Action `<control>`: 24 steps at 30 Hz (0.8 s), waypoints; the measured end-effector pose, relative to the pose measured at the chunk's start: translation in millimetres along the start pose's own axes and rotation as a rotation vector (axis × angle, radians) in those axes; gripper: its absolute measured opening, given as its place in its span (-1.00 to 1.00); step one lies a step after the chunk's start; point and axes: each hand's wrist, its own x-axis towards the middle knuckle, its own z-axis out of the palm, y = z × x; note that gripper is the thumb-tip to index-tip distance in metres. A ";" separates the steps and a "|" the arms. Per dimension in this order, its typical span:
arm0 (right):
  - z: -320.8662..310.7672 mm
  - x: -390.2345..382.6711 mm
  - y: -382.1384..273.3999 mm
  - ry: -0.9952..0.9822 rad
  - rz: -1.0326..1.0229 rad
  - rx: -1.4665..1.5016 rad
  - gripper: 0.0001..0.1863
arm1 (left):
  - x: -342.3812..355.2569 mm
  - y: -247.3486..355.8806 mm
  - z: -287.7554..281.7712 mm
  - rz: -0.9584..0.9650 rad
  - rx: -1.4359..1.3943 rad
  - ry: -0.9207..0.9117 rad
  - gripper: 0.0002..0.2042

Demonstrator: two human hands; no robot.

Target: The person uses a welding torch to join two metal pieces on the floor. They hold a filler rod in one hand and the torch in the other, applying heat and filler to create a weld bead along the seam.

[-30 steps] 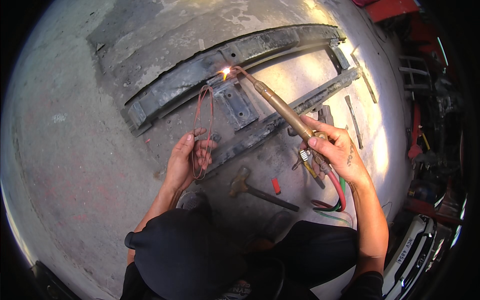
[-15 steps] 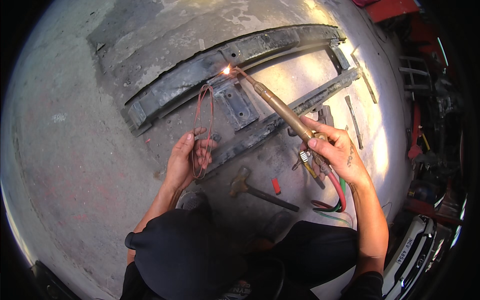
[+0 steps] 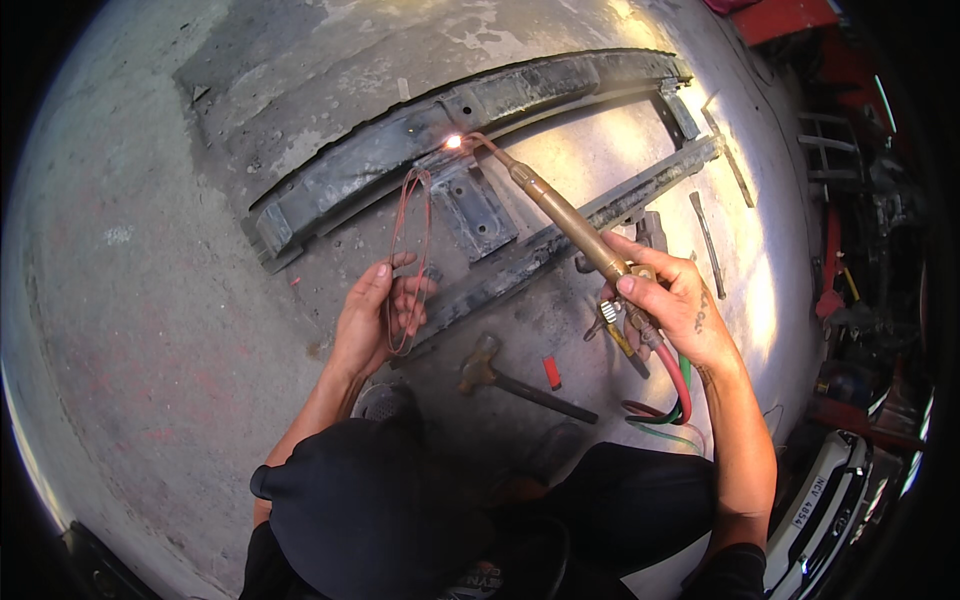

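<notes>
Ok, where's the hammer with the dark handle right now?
In the head view, the hammer with the dark handle lies on the concrete floor, between the left hand and right hand, beside a small red piece.

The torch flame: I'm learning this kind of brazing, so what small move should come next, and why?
Probably bring the end of the wire loop in the left hand up toward the flame. The right hand already holds the torch with its flame on the metal frame, while the wire hangs beside the glow, apparently short of it.
</notes>
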 end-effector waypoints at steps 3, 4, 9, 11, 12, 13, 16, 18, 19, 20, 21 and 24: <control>0.2 -0.3 -0.1 0.003 -0.006 -0.001 -0.37 | 0.9 -0.9 -2.2 0.007 -0.005 -0.014 -0.54; 0.2 -0.3 0.0 0.004 -0.008 -0.005 -0.37 | 1.0 -0.5 -2.3 0.007 -0.006 -0.018 -0.54; -0.5 0.7 3.5 0.008 -0.017 -0.007 -0.37 | 1.7 -1.1 -2.5 0.004 0.003 -0.015 -0.53; -0.9 0.5 3.1 -0.002 -0.003 0.008 -0.37 | 1.9 -1.8 -0.1 0.010 0.000 0.006 -0.54; -0.3 0.3 2.6 0.002 -0.005 0.008 -0.37 | 1.8 -1.9 0.7 0.013 -0.001 0.017 -0.54; 0.8 0.1 2.1 0.006 -0.006 0.008 -0.38 | 1.8 -1.5 -0.1 0.012 0.002 0.002 -0.54; 0.5 -1.0 1.1 0.006 -0.002 0.001 -0.38 | 1.9 -0.4 -0.9 0.008 0.006 -0.011 -0.54; 0.2 -0.8 1.3 0.005 -0.006 -0.008 -0.38 | 2.2 -1.6 0.6 0.013 -0.005 0.023 -0.54; 0.2 -0.2 2.2 0.006 -0.011 -0.013 -0.38 | 2.3 -1.8 0.0 0.014 -0.005 0.019 -0.54; 0.0 0.0 2.8 0.008 -0.016 -0.018 -0.38 | 2.8 -2.3 -0.9 0.014 -0.007 0.014 -0.54; -0.3 -0.1 2.8 0.007 -0.018 -0.025 -0.38 | 3.0 -2.6 -1.3 0.015 -0.008 0.010 -0.54; -0.1 -0.3 2.1 0.006 -0.024 -0.036 -0.38 | 2.7 -2.3 -0.8 0.012 0.008 0.015 -0.54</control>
